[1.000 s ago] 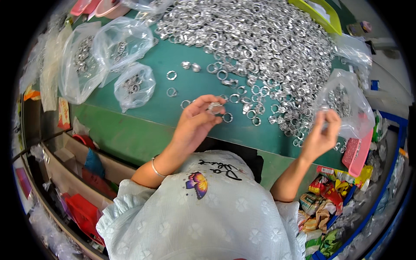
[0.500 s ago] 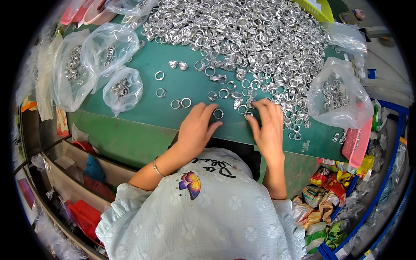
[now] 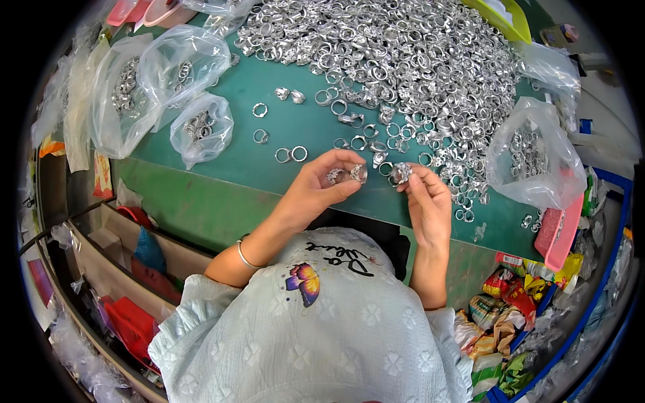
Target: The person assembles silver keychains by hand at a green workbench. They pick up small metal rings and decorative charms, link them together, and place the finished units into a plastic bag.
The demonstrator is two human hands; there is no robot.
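Note:
Between thumb and fingertips, my left hand [image 3: 321,180] pinches a silver-coloured ring [image 3: 359,174]; a second ring [image 3: 334,176] shows inside the curled fingers. My right hand [image 3: 428,196] is closed on another ring [image 3: 401,173], its patterned band turned up. Both hands are raised over the near edge of the green table, a short gap apart. Beyond them spreads a large pile of silver rings [image 3: 390,54], with several stray ones lying just past my fingertips. To the left, apart from the pile, lie a pair of rings [image 3: 291,154] and a few single ones.
Clear plastic bags [image 3: 201,131] with rings stand at the left, and another bag [image 3: 534,158] at the right beside a pink tray [image 3: 561,232]. A yellow-green basket [image 3: 504,20] is at the far right. Below the right edge are colourful packets [image 3: 497,302]; an open drawer [image 3: 114,248] is at left.
Both hands have picked rings up off the table and come closer together. The left fingers have curled round rings, and the right hand has lifted one. The view has shifted slightly.

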